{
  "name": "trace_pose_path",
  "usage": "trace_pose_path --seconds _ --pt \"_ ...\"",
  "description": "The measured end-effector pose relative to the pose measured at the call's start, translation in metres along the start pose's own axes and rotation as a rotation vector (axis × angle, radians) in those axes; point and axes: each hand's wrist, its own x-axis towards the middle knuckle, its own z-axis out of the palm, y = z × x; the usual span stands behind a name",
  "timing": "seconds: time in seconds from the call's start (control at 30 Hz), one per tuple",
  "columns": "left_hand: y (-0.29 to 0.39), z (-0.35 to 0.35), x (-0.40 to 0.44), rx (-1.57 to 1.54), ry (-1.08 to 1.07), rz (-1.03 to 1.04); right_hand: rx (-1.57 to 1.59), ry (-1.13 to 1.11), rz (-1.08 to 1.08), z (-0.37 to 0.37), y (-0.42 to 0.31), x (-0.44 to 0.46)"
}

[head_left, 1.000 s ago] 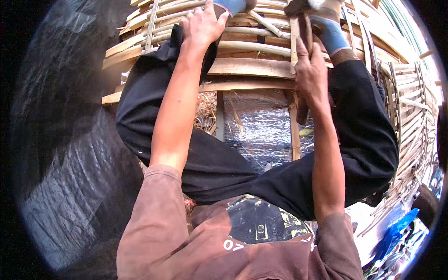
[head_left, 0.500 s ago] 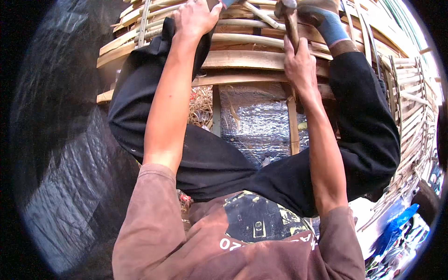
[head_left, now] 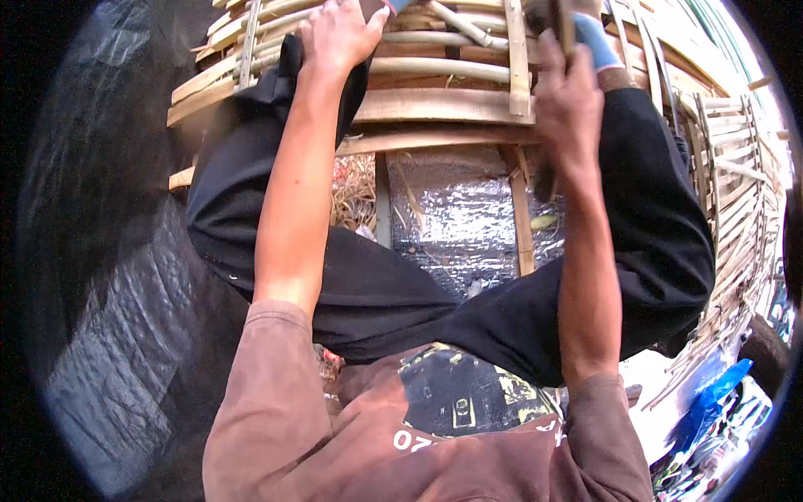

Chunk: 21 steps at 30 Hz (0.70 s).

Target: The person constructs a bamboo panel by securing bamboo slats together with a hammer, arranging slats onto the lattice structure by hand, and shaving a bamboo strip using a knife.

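My right hand [head_left: 569, 96] is closed around a wooden hammer handle [head_left: 562, 23], raised near the top of the view. The hammer's head is not clearly visible, and the hand is blurred by motion. Beside it, a pale upright strip [head_left: 518, 63] crosses the horizontal wooden slats [head_left: 443, 106]. My left hand [head_left: 337, 38] rests over the lower leg by one blue sock [head_left: 401, 5], thumb apart from the fingers; its fingertips reach close to the top edge. The other blue sock [head_left: 598, 42] is just behind the right hand.
Dark plastic sheeting [head_left: 125, 318] lies at the left. Between my legs are a silvery foil surface [head_left: 460, 222], a narrow wooden post [head_left: 521, 217] and dry straw [head_left: 354, 197]. More slatted wood [head_left: 736, 201] and blue plastic [head_left: 711, 402] are at the right.
My right hand, with the hammer, has moved up and to the right since half a second ago, uncovering the upright strip. The left hand stays on the leg; the view has shifted slightly.
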Motion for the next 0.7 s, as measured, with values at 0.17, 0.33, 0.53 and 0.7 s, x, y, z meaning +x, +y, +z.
trace_pose_path --seconds 0.17,0.33,0.53,0.7 --pt "0.003 -0.006 0.002 -0.010 -0.028 -0.033 0.167 0.142 -0.189 -0.013 -0.027 -0.008" --pt "0.011 -0.026 0.002 -0.026 -0.173 -0.081 -0.017 -0.108 0.032 0.028 0.013 0.001" --pt "0.001 -0.004 0.005 0.009 -0.052 -0.037 0.082 0.146 -0.177 -0.003 -0.019 0.000" --pt "0.007 -0.009 0.003 -0.004 -0.069 -0.052 -0.140 -0.106 0.027 0.035 0.020 -0.009"
